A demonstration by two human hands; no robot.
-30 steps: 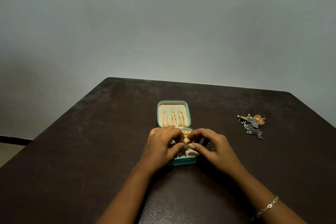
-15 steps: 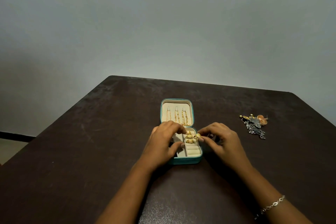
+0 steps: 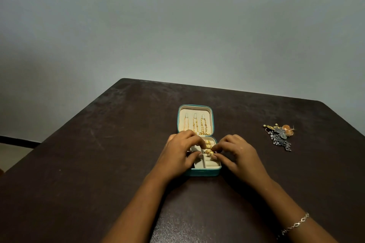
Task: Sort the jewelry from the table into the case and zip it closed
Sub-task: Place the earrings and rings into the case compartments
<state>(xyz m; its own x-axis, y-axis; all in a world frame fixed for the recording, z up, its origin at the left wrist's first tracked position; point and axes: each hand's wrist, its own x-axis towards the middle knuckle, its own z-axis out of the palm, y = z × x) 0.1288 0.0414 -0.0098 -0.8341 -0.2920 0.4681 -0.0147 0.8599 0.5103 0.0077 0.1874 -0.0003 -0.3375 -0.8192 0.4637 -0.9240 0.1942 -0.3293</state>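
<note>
While the dark table [image 3: 98, 163] filled the lower frame, the open teal case [image 3: 203, 173] sat at its centre. The left hand [image 3: 177, 156] curled over it, grip unclear; the right hand [image 3: 239, 156] pinched. Centre right lay loose jewelry [image 3: 280, 136]. A gold ring [image 3: 209, 152] sat in that pinch.

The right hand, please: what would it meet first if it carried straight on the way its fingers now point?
The gold ring in the case, right at the fingertips of the right hand, perhaps already touching; beyond it, the left hand.
</note>
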